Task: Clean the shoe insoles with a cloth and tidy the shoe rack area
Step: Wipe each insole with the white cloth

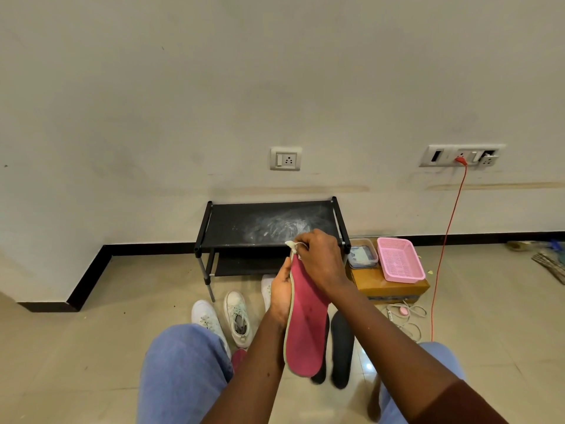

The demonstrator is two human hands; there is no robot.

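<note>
Insole (305,325) pink, elongated; left hand (279,293) holds, right hand (321,258) pinches crumpled cloth (292,244).

We see a pale wall (214,87) with a black skirting (91,270) along its foot, and a floor of beige tiles (91,347). On the wall there is a single white socket (286,159). Further to the right is a longer switch panel (440,156), in which an orange plug (461,160) sits; its orange cable (449,228) hangs down to the floor. Below, a cardboard box (394,287) stands on the floor near the wall. On top of it a pink plastic basket (399,263) rests just beside a clear container (362,257). In front of the box a white cord (412,327) lies in loose loops, with a small pink object (404,311) among them. At the far right edge we see something like a broom (550,264), partly cut off.
</note>
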